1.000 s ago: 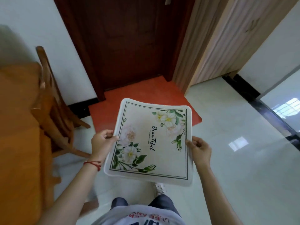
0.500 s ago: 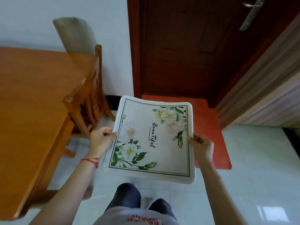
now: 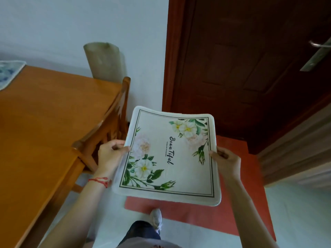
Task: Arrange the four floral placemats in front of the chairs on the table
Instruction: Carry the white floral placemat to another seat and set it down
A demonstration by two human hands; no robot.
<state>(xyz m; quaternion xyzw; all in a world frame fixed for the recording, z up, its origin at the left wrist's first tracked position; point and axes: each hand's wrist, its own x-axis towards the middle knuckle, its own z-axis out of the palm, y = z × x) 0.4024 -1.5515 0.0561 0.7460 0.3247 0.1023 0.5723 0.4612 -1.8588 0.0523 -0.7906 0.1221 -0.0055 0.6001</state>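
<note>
A cream floral placemat [image 3: 172, 158] with white flowers and black script is held flat in the air, over the floor to the right of the table. My left hand [image 3: 110, 154] grips its left edge and my right hand [image 3: 225, 159] grips its right edge. The orange wooden table [image 3: 44, 122] fills the left side. A wooden chair [image 3: 107, 122] is tucked against the table's right end, just left of the placemat. A blue-patterned placemat [image 3: 9, 74] lies on the table at its far left edge, only partly in view.
A dark red-brown door [image 3: 250, 68] with a metal handle [image 3: 317, 56] stands ahead, an orange doormat [image 3: 241, 203] under it. A grey rolled object [image 3: 105, 61] leans on the white wall behind the chair. My shoe [image 3: 155, 219] steps on the pale tiled floor.
The view has swung left and closer to the table; more tabletop and the blue placemat now show. Both hands keep the same hold on the floral placemat.
</note>
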